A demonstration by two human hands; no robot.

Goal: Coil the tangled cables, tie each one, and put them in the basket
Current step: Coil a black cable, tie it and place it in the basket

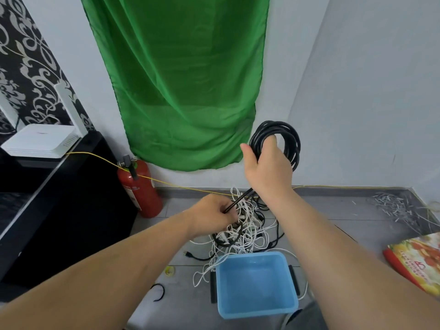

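My right hand [266, 163] is raised in front of the wall and grips a coil of black cable [285, 136] with several loops. A straight run of the same black cable [242, 198] slants down to my left hand [214, 215], which pinches it just above the pile. A tangle of white and black cables [245, 232] lies on the grey floor beneath both hands. The light blue basket [256, 284], with black handles, stands on the floor just in front of the tangle and looks empty.
A red fire extinguisher [139, 186] stands by the wall at the left, beside a black cabinet [59, 210] bearing a white router [40, 142]. A thin yellow cable [166, 183] runs along the wall base. A black tie [159, 291] and a yellow roll [169, 270] lie on the floor; a colourful bag [419, 258] lies right.
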